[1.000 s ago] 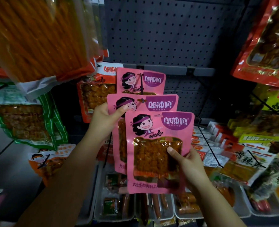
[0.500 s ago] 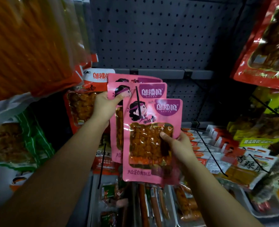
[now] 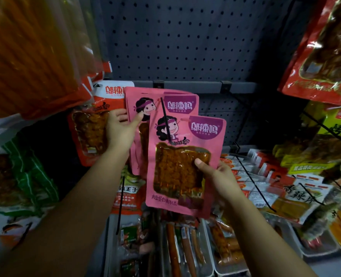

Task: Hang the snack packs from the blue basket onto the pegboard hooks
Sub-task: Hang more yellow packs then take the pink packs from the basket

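My right hand (image 3: 217, 176) grips a pink snack pack (image 3: 185, 164) by its right edge, thumb on the clear window. A black hook (image 3: 166, 120) pokes out in front of this pack's upper part. Behind it hang more pink packs (image 3: 177, 104) on the same hook. My left hand (image 3: 121, 128) holds the left edge of those rear packs, thumb on the printed face. The grey pegboard (image 3: 185, 41) fills the wall above. The blue basket is out of view.
Large orange packs (image 3: 31, 52) hang close at upper left, red packs (image 3: 321, 50) at upper right. Bare black hooks (image 3: 251, 184) jut out on the right over white-and-red packs. Trays of sausages (image 3: 185, 248) sit on the shelf below. Green packs (image 3: 25, 176) hang at left.
My right hand has carried the front pink pack up and toward the hook, so the hook now shows in front of it. My left hand stays on the rear packs.
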